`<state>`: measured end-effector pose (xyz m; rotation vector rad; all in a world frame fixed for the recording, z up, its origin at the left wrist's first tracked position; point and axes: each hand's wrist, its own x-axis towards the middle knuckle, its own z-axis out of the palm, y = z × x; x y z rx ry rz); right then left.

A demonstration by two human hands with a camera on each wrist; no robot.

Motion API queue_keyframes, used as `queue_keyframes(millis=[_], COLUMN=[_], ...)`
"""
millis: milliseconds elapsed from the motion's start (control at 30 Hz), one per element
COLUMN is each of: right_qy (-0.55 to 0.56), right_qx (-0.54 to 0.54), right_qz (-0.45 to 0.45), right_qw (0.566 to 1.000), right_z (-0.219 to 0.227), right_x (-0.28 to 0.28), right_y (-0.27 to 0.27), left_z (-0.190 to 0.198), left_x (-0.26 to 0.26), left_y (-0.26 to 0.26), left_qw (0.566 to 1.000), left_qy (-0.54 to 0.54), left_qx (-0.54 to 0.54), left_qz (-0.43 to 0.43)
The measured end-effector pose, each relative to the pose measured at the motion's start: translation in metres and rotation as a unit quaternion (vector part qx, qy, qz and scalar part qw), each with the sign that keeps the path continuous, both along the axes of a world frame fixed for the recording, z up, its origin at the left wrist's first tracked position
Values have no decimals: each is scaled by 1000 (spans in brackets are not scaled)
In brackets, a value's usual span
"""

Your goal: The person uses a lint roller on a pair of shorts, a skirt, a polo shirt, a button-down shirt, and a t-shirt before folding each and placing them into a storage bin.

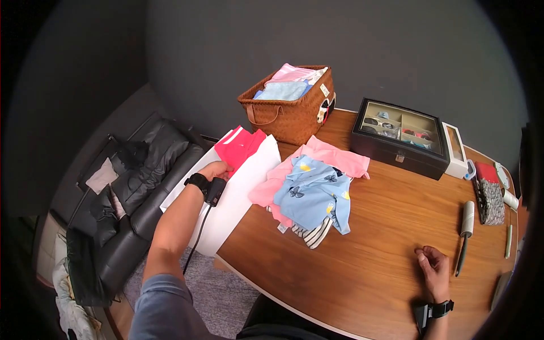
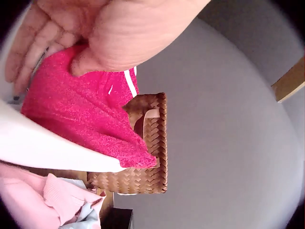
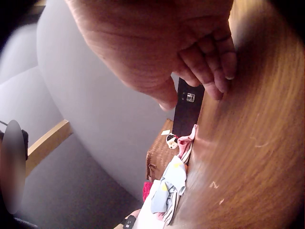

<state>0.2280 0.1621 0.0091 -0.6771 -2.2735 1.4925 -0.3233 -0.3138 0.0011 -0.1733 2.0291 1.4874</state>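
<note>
My left hand (image 1: 218, 170) is over a white box-like surface (image 1: 226, 212) at the table's left end. It holds hot-pink shorts (image 1: 241, 148) with a white stripe. In the left wrist view the thumb lies on the pink cloth (image 2: 81, 109), and the fingers are partly hidden behind it. My right hand (image 1: 434, 269) rests on the wooden table (image 1: 368, 255), fingers loosely curled around nothing. Between the hands lies a loose pile: a light-blue printed top (image 1: 314, 192), a pink garment (image 1: 340, 157) and a black-and-white striped piece (image 1: 313, 232).
A woven basket (image 1: 294, 116) of folded clothes stands at the back. Right of it sits a black glass-topped case (image 1: 396, 156) with eyeglasses inside. A lint roller (image 1: 466, 226) lies beside my right hand. A black sofa (image 1: 158, 164) is on the left.
</note>
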Motion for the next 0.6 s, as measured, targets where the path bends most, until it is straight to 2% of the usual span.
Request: queue_keyframes(millis=[67,100,167,200,267,300,367,400,433,500,533,600], right_qy=[13,14,12,13,-7,-6,-3,-3,-6,-8,-13,-16], right_qx=[-9,-8,-19,-18,-13,-13,-18,-18,-10,-3,-4,-5], right_qz=[3,3,-10,-9,6,5,3,3,6,9,11,12], right_qw=[1000,1000,1000,1000,1000,1000,1000,1000,1000,1000,1000,1000], right_z=[-1,-3,-8,-5,2,2,3,3,3,4,6,6], right_x=[0,1,2,1,1,1,1,2,2,2,2,3], right_y=[0,0,2,2,-1,-3,-5,-4,-4,-6,-7,-7], left_z=[22,21,25,28,75,95,126,131,129,121,112,90], left_x=[35,31,26,22,52,65,86,85,84,75,67,65], left_y=[21,19,19,19,42,48,58,59,60,62,63,67], left_qw=[999,999,965,965,918,918,940,937,937,918,903,894], left_qy=[-46,-45,17,18,109,110,73,56,57,69,22,26], left_qx=[-17,-17,-218,-217,-353,-352,-251,-232,-232,-164,-157,-176], left_qz=[-2,-2,-146,-145,-148,-148,-219,-256,-256,-355,-401,-410])
